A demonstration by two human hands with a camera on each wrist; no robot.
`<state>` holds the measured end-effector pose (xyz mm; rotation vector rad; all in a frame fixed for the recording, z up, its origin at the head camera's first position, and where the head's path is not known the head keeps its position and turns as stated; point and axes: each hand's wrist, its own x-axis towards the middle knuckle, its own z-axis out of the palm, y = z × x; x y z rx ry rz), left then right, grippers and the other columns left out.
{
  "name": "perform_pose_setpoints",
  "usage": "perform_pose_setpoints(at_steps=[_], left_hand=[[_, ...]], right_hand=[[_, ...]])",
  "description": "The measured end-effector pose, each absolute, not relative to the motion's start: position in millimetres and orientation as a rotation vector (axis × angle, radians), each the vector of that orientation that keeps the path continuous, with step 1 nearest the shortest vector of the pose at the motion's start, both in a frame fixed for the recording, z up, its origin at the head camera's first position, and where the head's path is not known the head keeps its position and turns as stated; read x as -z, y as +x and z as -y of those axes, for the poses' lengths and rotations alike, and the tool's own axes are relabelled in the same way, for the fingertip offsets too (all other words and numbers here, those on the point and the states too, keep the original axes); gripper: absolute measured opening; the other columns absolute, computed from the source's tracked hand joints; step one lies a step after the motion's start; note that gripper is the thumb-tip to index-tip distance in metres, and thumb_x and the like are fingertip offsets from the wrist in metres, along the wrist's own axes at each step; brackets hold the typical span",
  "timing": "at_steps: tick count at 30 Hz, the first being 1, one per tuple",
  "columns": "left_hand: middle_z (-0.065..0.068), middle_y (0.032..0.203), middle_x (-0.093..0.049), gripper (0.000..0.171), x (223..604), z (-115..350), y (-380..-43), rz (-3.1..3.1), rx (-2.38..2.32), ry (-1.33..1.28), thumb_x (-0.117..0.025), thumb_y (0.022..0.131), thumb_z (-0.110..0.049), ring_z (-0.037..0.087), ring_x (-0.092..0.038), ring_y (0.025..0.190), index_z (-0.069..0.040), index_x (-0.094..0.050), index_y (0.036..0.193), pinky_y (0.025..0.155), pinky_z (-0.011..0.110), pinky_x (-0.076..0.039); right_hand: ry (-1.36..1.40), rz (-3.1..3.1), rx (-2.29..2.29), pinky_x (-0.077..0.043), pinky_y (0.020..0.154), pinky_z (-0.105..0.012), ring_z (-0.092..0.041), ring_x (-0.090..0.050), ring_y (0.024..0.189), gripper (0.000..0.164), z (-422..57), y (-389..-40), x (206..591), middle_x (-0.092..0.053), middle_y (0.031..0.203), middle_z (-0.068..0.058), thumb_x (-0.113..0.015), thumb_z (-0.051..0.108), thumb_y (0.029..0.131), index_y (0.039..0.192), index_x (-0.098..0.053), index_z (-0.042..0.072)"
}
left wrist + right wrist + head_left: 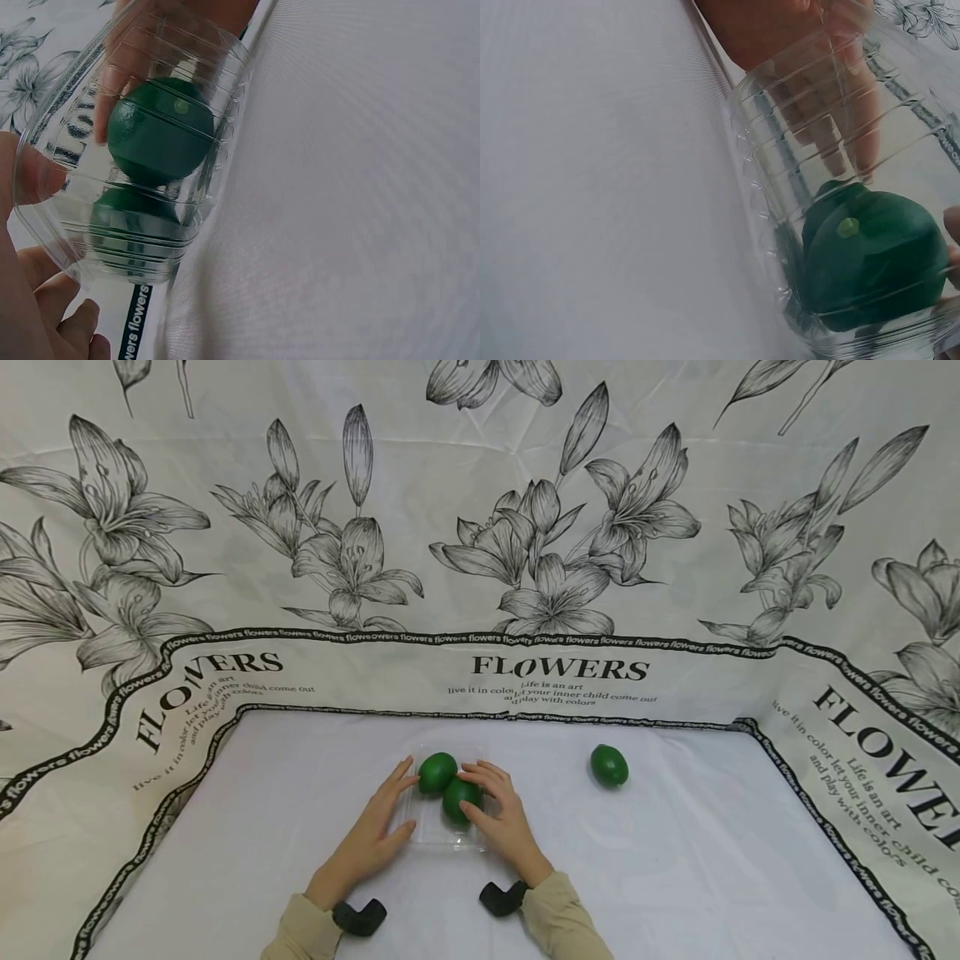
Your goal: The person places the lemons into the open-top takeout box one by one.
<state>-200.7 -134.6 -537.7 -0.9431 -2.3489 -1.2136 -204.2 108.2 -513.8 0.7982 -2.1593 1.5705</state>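
A clear plastic container lies on the white cloth in front of me, with two limes inside. The back lime sits to the left, and the front lime touches it from the right. My right hand holds the front lime between thumb and fingers. My left hand rests along the container's left side, fingers fairly straight, fingertips close to the back lime. In the left wrist view both limes show through the ribbed wall; the right wrist view shows one lime large, the other mostly hidden behind it.
A third lime lies on the white cloth, to the right of the container. Behind and at the sides hangs a flower-printed cloth with black lettered borders. Each wrist wears a black band piece.
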Motion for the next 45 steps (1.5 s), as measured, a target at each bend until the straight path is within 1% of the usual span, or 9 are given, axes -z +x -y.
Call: perform_pose_setpoints(at_steps=[2,7,12,18,24,31,39,42,45], left_hand=[[0.018,0.162,-0.023,0.064,537.1,134.6,-200.4,2.351,1.212,-0.938,-0.062,0.084,-0.003,0.036,-0.022,0.148,0.0,-0.042,0.145,0.118,0.023,-0.008],[0.015,0.162,-0.023,0.064,536.6,135.0,-200.4,2.357,1.206,-0.927,-0.062,0.084,-0.004,0.035,-0.022,0.148,-0.001,-0.043,0.145,0.118,0.024,-0.009],[0.015,0.162,-0.023,0.064,537.2,135.3,-201.0,2.356,1.207,-0.933,-0.062,0.084,-0.004,0.035,-0.022,0.148,-0.001,-0.043,0.145,0.118,0.026,-0.01],[0.018,0.161,-0.023,0.063,536.9,135.9,-201.7,2.342,1.215,-0.941,-0.062,0.084,-0.003,0.036,-0.022,0.148,0.002,-0.043,0.144,0.118,0.022,-0.008],[0.019,0.161,-0.024,0.063,535.8,136.2,-201.0,2.347,1.213,-0.941,-0.062,0.084,-0.004,0.037,-0.022,0.148,0.002,-0.043,0.144,0.118,0.023,-0.009],[0.016,0.162,-0.022,0.063,535.4,136.1,-200.4,2.359,1.22,-0.938,-0.062,0.085,-0.005,0.035,-0.021,0.148,0.001,-0.042,0.145,0.119,0.025,-0.009],[0.018,0.161,-0.023,0.062,538.1,136.1,-200.7,2.344,1.205,-0.951,-0.062,0.085,-0.005,0.037,-0.022,0.147,0.001,-0.043,0.144,0.119,0.027,-0.009],[0.018,0.162,-0.023,0.062,538.5,136.0,-201.0,2.347,1.204,-0.952,-0.062,0.085,-0.005,0.037,-0.023,0.147,0.001,-0.043,0.144,0.119,0.026,-0.009],[0.017,0.162,-0.022,0.062,538.7,135.7,-201.2,2.345,1.211,-0.955,-0.061,0.085,-0.005,0.037,-0.022,0.148,0.0,-0.042,0.144,0.119,0.025,-0.008]], right_hand=[[0.805,2.155,-1.586,-0.045,0.089,-0.063,-0.05,-0.038,0.132,0.037,-107.4,-199.4,505.0,-0.057,0.132,-0.028,-0.07,-0.005,0.085,0.121,-0.064,-0.007],[0.798,2.181,-1.6,-0.046,0.091,-0.058,-0.052,-0.038,0.131,0.035,-107.1,-190.7,487.7,-0.057,0.131,-0.03,-0.068,-0.006,0.086,0.12,-0.063,-0.01],[0.757,2.196,-1.643,-0.047,0.094,-0.059,-0.047,-0.044,0.129,0.035,-109.8,-190.0,479.7,-0.058,0.131,-0.028,-0.068,-0.005,0.088,0.123,-0.062,-0.009],[0.752,2.199,-1.662,-0.042,0.099,-0.062,-0.042,-0.054,0.122,0.033,-116.4,-192.2,470.6,-0.063,0.124,-0.026,-0.065,-0.003,0.091,0.122,-0.061,-0.01],[0.753,2.221,-1.599,-0.042,0.102,-0.058,-0.04,-0.058,0.119,0.031,-129.7,-197.9,461.6,-0.066,0.121,-0.023,-0.066,-0.002,0.091,0.121,-0.063,-0.008],[0.666,2.29,-1.497,-0.041,0.104,-0.051,-0.038,-0.058,0.119,0.031,-154.0,-205.8,447.4,-0.065,0.123,-0.022,-0.067,0.0,0.091,0.122,-0.064,-0.007],[0.538,2.295,-1.405,-0.037,0.107,-0.052,-0.038,-0.054,0.124,0.035,-191.8,-213.4,438.3,-0.064,0.127,-0.02,-0.068,0.001,0.091,0.125,-0.064,-0.004],[0.48,2.261,-1.393,-0.036,0.11,-0.047,-0.036,-0.051,0.127,0.035,-205.4,-213.4,437.6,-0.063,0.129,-0.019,-0.068,0.0,0.091,0.126,-0.063,-0.003],[0.403,2.225,-1.39,-0.034,0.112,-0.032,-0.035,-0.048,0.129,0.035,-217.4,-211.8,438.2,-0.062,0.131,-0.019,-0.067,0.0,0.091,0.125,-0.063,-0.003]])
